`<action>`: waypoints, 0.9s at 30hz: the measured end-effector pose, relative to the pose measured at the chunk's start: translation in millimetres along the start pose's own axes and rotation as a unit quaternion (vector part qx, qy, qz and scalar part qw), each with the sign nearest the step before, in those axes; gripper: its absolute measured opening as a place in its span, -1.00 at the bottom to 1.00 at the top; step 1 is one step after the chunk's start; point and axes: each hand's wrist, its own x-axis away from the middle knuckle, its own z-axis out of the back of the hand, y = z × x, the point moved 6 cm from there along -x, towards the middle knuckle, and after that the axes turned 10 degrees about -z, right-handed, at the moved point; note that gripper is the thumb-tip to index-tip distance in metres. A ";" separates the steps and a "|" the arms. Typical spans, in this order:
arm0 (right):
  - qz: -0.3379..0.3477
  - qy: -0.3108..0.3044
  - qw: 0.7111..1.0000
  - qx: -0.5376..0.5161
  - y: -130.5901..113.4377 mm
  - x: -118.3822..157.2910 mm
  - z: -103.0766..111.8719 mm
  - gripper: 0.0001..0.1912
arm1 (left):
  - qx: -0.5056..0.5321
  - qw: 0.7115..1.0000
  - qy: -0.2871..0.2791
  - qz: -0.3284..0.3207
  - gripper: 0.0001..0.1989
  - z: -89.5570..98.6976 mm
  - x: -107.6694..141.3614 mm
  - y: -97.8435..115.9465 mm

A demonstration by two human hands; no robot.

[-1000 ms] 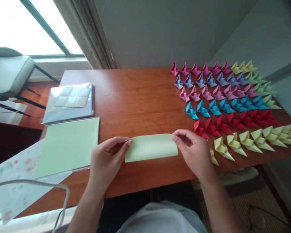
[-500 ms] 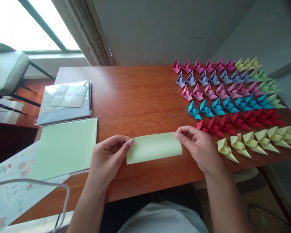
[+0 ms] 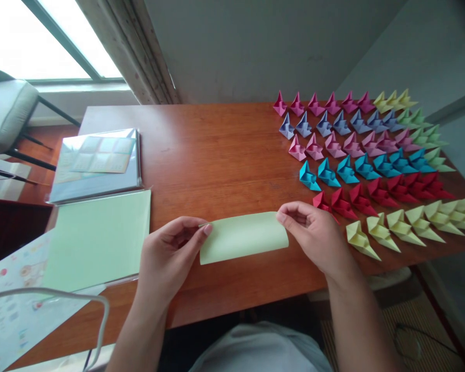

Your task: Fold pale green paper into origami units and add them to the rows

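Note:
A light green sheet of paper (image 3: pixel 244 237), bent over into a long strip, is held between my two hands above the front part of the wooden table. My left hand (image 3: pixel 178 248) pinches its upper left corner between thumb and fingers. At the upper right corner, my right hand (image 3: pixel 310 230) pinches the paper in the same way. The sheet curves slightly, and its lower edge hangs toward me. Just beyond my right hand stand a row of red folded paper shapes (image 3: pixel 343 203) and a row of pale yellow ones (image 3: pixel 397 230).
On the wooden table (image 3: pixel 213 150), more rows of folded shapes, such as blue ones (image 3: pixel 346 169), fill the right side. At left lie a green paper stack (image 3: pixel 96 240), a wrapped pack (image 3: pixel 96 186) and a printed sheet (image 3: pixel 8 289). A white cable (image 3: pixel 104 315) arches at lower left.
The view has shifted slightly, so the things on the left appear a little farther left. Both hands keep their pinch on the green paper, which looks nearly the same.

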 end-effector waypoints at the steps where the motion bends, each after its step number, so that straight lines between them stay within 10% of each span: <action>1: 0.008 -0.005 1.000 0.029 -2.0 0.6 -0.9 -0.81 | -0.019 1.000 -0.005 -0.013 -0.79 0.0 0.5 0.5; 14: 0.107 0.046 0.949 0.294 -19.3 -10.5 -12.7 -0.85 | -0.428 0.876 -0.114 -0.192 -0.85 -24.9 -13.9 20.5; 27: 0.121 0.059 0.929 0.345 -22.3 -14.8 -16.7 -0.88 | -0.488 0.830 -0.178 -0.205 -0.76 -37.4 -19.4 25.6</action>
